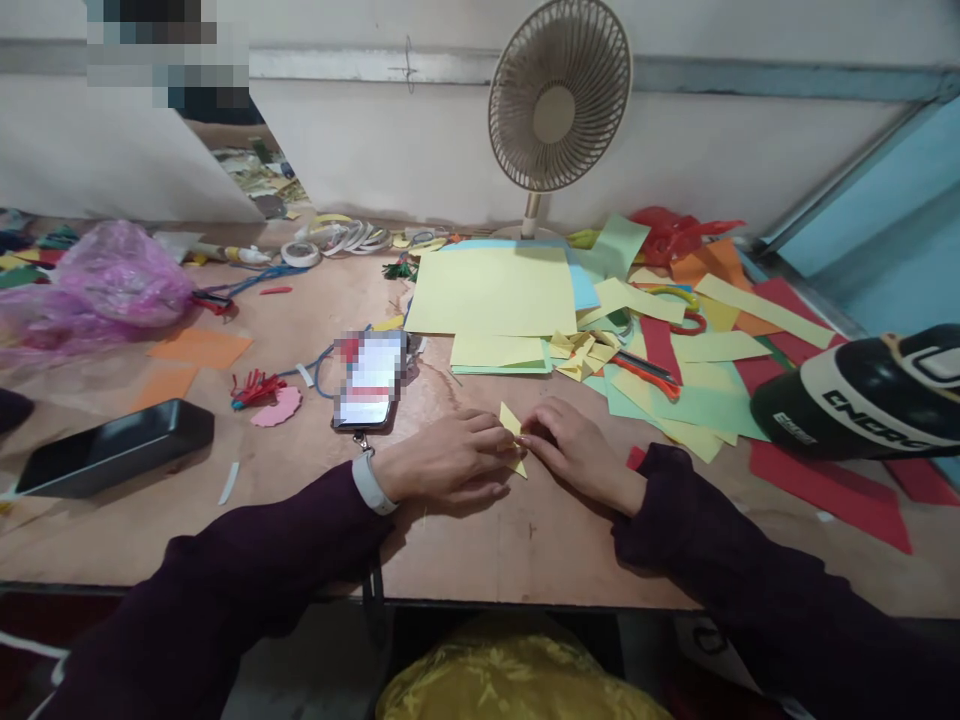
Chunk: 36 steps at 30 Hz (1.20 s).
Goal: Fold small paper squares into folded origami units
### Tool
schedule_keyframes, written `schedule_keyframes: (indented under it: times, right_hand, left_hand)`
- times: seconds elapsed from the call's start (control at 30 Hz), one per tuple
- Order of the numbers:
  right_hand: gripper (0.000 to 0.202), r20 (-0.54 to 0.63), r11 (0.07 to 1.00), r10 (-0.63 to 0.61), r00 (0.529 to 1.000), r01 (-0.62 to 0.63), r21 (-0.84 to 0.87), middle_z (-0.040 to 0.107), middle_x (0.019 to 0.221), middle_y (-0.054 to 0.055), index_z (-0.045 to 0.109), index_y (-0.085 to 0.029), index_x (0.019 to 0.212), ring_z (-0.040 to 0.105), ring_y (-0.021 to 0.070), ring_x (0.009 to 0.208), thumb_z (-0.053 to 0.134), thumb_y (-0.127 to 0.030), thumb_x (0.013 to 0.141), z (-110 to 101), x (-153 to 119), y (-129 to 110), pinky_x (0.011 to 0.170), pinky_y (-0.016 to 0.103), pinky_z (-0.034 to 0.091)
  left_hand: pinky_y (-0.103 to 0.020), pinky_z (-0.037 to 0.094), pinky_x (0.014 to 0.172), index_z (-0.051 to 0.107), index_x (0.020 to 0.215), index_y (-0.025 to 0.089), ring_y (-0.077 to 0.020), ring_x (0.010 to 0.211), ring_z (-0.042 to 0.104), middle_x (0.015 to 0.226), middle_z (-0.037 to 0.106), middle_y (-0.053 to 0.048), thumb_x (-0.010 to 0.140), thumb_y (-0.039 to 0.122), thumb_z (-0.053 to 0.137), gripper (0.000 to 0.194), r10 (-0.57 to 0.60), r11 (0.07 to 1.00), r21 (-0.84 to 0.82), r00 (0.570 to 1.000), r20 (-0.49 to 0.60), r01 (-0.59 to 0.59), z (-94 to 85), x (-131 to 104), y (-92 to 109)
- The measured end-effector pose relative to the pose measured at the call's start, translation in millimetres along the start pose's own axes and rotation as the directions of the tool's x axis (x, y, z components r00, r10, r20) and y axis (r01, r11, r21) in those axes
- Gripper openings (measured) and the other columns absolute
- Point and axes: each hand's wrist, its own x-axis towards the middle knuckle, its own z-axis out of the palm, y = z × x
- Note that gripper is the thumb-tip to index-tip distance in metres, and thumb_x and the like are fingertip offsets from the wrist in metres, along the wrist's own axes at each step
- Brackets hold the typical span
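A small folded piece of yellow paper (511, 422) lies on the wooden table, its pointed ends showing above and below my fingers. My left hand (454, 457) rests over its left side, fingers bent and closed on it. From the right, my right hand (574, 450) pinches the paper's edge between thumb and fingertips. Both hands meet at the paper's middle, which they partly cover. Behind them sit a stack of yellow sheets (495, 290) and a cluster of small folded yellow pieces (581, 355).
A phone (371, 380) lies beyond my left wrist, with a black box-shaped device (116, 447) farther left. Orange-handled cutter (649, 375), coloured paper strips (720, 347) and a black bottle (862, 395) are at right. A fan (559, 110) stands behind.
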Motion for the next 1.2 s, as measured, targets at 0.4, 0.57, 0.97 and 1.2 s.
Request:
schedule_keyframes:
  times: [0.4,0.57,0.97,1.2]
  right_hand:
    - [0.017,0.239,0.919,0.325,0.915,-0.365,0.148,0.066,0.070,0.000,0.063,-0.019,0.076,0.059,0.0143,0.063,0.069,-0.035,0.078,-21,5,11,0.054,0.024,0.038]
    - [0.020,0.316,0.914,0.316,0.895,-0.377,0.152,0.066,0.074,0.001,0.062,-0.018,0.078,0.057,0.0135,0.065,0.070,-0.037,0.078,-21,9,14,0.054,0.023,0.036]
    - [0.019,0.381,0.884,0.343,0.859,-0.432,0.178,0.064,0.075,0.000,0.063,-0.018,0.083,0.055,0.0133,0.065,0.070,-0.033,0.076,-29,13,8,0.054,0.023,0.036]
    - [0.013,0.392,0.887,0.316,0.864,-0.416,0.202,0.063,0.074,0.000,0.063,-0.017,0.085,0.056,0.0134,0.066,0.068,-0.022,0.074,-28,15,11,0.054,0.023,0.038]
  left_hand:
    - [-0.038,0.044,0.094,0.064,0.111,0.018,-0.0241,0.104,0.055,0.112,0.062,-0.009,0.095,0.035,0.052,0.026,-0.027,0.999,-0.017,0.999,0.020,0.028,-1.1,1,3]
    - [-0.038,0.044,0.094,0.063,0.113,0.020,-0.0235,0.104,0.055,0.112,0.061,-0.009,0.096,0.036,0.050,0.027,-0.050,0.999,-0.006,0.998,0.041,0.051,-1.0,2,3]
    - [-0.039,0.044,0.094,0.062,0.115,0.020,-0.0241,0.104,0.056,0.111,0.061,-0.009,0.097,0.037,0.049,0.028,-0.052,0.999,0.004,0.996,0.073,0.052,-3.6,3,4]
    - [-0.040,0.044,0.094,0.062,0.118,0.022,-0.0247,0.106,0.056,0.116,0.060,-0.010,0.098,0.037,0.048,0.029,-0.056,0.998,-0.001,0.994,0.098,0.056,-4.6,2,2]
